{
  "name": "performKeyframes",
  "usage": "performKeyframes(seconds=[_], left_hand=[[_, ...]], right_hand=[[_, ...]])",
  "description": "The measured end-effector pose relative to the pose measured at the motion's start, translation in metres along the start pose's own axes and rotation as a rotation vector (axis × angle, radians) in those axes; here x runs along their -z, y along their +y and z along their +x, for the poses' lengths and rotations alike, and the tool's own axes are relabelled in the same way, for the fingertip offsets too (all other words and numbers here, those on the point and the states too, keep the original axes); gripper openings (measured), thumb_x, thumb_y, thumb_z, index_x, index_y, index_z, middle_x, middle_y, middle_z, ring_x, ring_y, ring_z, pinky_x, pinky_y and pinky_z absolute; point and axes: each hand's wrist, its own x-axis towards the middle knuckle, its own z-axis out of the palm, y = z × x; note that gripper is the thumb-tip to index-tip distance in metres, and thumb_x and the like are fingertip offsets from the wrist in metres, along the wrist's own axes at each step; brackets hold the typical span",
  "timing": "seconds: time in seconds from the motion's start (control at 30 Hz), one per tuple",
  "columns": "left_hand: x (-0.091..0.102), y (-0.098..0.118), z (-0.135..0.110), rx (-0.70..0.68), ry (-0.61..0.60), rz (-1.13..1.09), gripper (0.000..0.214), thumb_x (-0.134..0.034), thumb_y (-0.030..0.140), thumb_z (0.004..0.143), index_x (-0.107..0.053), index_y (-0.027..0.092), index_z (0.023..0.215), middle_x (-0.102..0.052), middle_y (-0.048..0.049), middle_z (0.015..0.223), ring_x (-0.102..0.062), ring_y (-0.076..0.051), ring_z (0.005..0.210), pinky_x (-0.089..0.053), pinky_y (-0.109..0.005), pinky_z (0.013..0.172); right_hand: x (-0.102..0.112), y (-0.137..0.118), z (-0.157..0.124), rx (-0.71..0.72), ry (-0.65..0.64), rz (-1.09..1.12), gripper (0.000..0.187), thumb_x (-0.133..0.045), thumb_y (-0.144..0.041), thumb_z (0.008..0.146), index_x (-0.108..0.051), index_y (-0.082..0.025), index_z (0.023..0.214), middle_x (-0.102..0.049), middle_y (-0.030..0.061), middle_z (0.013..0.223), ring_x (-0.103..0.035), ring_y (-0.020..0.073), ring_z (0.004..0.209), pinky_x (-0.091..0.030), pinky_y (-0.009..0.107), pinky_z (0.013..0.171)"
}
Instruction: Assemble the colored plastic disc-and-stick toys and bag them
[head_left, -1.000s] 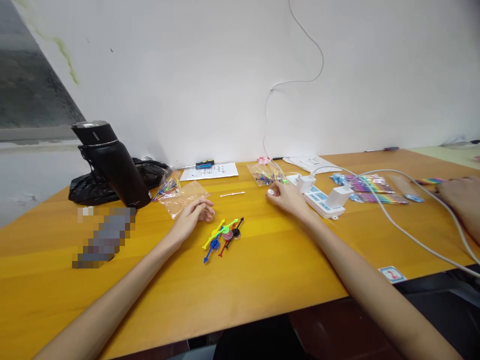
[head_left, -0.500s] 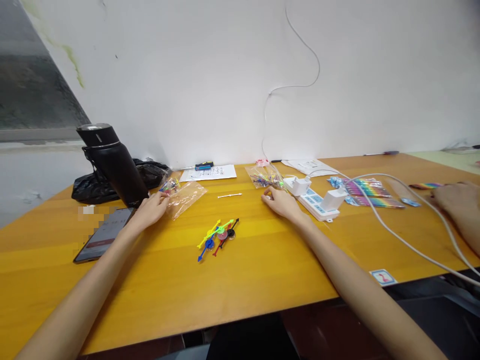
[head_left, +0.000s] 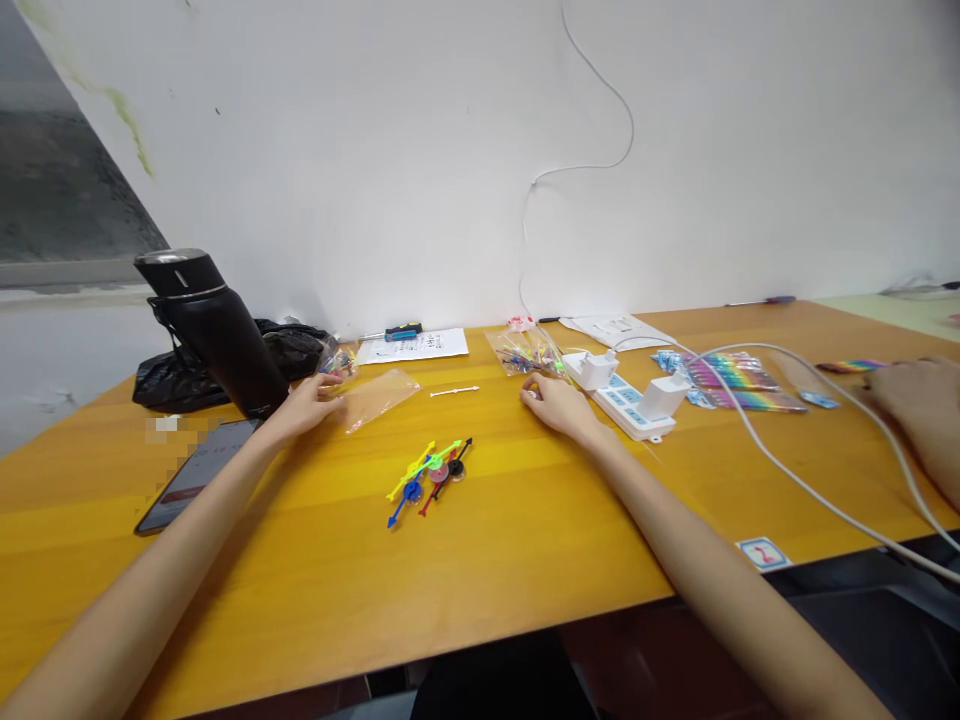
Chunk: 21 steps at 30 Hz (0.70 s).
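My left hand (head_left: pixel 307 405) is at the near edge of a flat clear plastic bag (head_left: pixel 381 398), its fingers apart and nothing seen in them. Just beyond it lies a bag of small coloured parts (head_left: pixel 343 362). My right hand (head_left: pixel 556 403) rests on the table with thumb and fingertips together; a pale speck shows between them, too small to name. In front of both hands lies a cluster of plastic arrow spinners (head_left: pixel 437 474) in yellow, green, blue, red and black, with round discs at their middles. A single white arrow (head_left: pixel 454 391) lies apart, farther back.
A black bottle (head_left: pixel 217 335) and a phone (head_left: pixel 187 485) stand and lie at left. Another bag of coloured parts (head_left: pixel 527 352) is beyond my right hand. Right of it are a power strip (head_left: pixel 626 402), white cables (head_left: pixel 765 440) and rainbow-coloured packets (head_left: pixel 739 385). Another person's hand (head_left: pixel 919 400) is far right.
My left hand has loosened, its fingers now apart. The clear bag beside it lies flatter, away from the bag of parts. My right hand stays in nearly the same place. The view shifted slightly.
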Motion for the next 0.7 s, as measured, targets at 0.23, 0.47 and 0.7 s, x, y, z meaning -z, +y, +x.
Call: performKeyframes(seconds=[0.23,0.47,0.7], left_hand=[[0.012,0.0,-0.003,-0.092,0.183,0.221,0.044,-0.056,0.032,0.082,-0.063,0.015,0.122,-0.062,-0.0152,0.123,-0.06,-0.032,0.116,-0.046,-0.042,0.103],[0.016,0.011,-0.021,-0.137,0.23,0.548,0.043,-0.037,0.019,0.091,-0.057,0.009,0.127,-0.056,-0.0211,0.13,-0.055,-0.038,0.116,-0.046,-0.049,0.1],[0.046,0.072,-0.115,-0.252,0.262,0.187,0.038,-0.043,0.036,0.099,-0.057,0.02,0.131,-0.061,-0.0091,0.135,-0.059,-0.028,0.12,-0.047,-0.041,0.106]], right_hand=[[0.001,-0.001,-0.001,0.004,-0.002,-0.008,0.03,-0.047,-0.037,0.097,-0.066,-0.019,0.113,-0.075,0.0121,0.111,-0.069,0.0282,0.101,-0.047,0.033,0.081],[0.001,0.0,-0.001,-0.001,-0.007,-0.003,0.03,-0.048,-0.036,0.097,-0.066,-0.019,0.114,-0.075,0.0126,0.112,-0.069,0.0276,0.103,-0.047,0.032,0.083],[0.0,0.001,-0.002,0.014,-0.002,0.014,0.027,-0.049,-0.037,0.097,-0.066,-0.02,0.11,-0.075,0.0115,0.111,-0.069,0.0283,0.102,-0.047,0.034,0.082]])
